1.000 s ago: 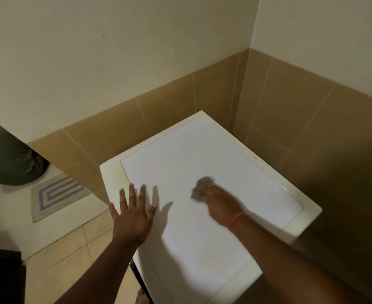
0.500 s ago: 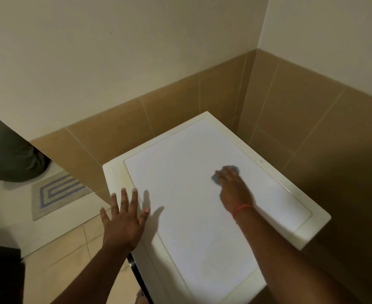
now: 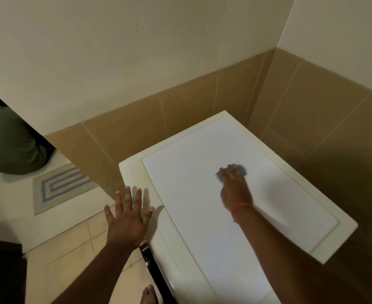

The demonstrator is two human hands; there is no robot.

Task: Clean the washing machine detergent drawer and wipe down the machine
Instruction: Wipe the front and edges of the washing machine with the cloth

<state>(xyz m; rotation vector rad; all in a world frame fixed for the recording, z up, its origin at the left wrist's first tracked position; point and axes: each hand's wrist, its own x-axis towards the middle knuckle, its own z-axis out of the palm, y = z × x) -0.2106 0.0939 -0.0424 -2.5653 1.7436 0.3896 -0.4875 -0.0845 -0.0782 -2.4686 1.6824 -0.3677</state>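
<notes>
Washing machine: the white washing machine (image 3: 193, 216) fills the frame from the centre down to 5 o'clock, its flat top lid facing up, tucked into the tiled corner.
Cloth: a small blue cloth (image 3: 241, 170) lies on the lid, toward 2 o'clock from the centre, mostly covered by fingers.
Right hand: the right hand (image 3: 235, 189) presses down on the cloth, fingers laid over it, blurred; a red band (image 3: 241, 208) circles the wrist.
Left hand: the left hand (image 3: 127, 218) is wide open, fingers spread, holding nothing, at 8 o'clock from the cloth, over the machine's left edge; whether it touches the edge, I cannot tell.
Door: a dark glossy strip (image 3: 150, 260) shows on the machine's front at 6 o'clock.
Foot: bare toes (image 3: 147, 295) peek in at the bottom edge.
Floor: beige floor tiles (image 3: 71, 249) run out at 7 o'clock.
Mat: a grey mat with blue stripes (image 3: 60, 185) sits at 9 o'clock.
Bundle: a dark green bundle (image 3: 9, 141) rests beyond the mat, far left.
Walls: brown tiles (image 3: 312, 117) below cream paint.
</notes>
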